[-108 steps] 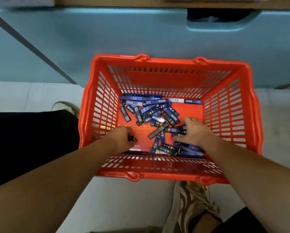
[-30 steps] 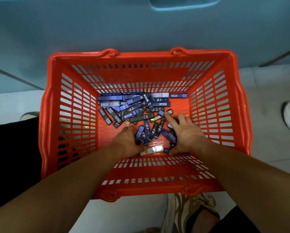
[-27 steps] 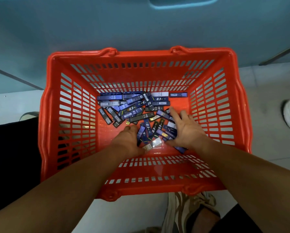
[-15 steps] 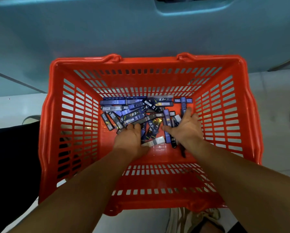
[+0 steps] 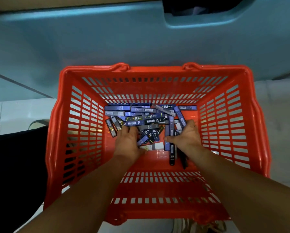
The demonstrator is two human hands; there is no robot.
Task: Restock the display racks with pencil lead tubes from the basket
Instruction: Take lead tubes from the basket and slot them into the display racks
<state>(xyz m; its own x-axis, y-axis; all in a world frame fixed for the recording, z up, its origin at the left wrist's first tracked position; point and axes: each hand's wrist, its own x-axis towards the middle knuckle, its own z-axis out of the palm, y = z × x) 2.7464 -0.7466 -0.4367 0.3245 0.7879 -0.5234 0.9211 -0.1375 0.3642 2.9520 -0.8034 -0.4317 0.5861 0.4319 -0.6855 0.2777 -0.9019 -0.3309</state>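
Note:
An orange-red slatted basket (image 5: 83, 148) stands on the floor below me. On its bottom lies a loose pile of several pencil lead tubes (image 5: 140, 113), mostly blue and dark, with one white tube (image 5: 153, 146) at the near edge. My left hand (image 5: 126, 142) lies on the left of the pile with its fingers bent down among the tubes, fingertips hidden. My right hand (image 5: 187, 137) covers the right side, thumb stretched left, fingers curled over a bunch of tubes. Dark tube ends (image 5: 172, 157) stick out beneath its palm.
A teal cabinet front (image 5: 107, 39) with a recessed handle (image 5: 199, 21) rises just behind the basket. Pale floor tiles (image 5: 282, 115) surround it. My dark trouser leg (image 5: 14, 165) is at the left, a shoe (image 5: 199, 227) just below the basket's near rim.
Both hands have pushed further into the pile from the basket's near side. The right hand has raked tubes together into a bunch. The basket now sits lower in view.

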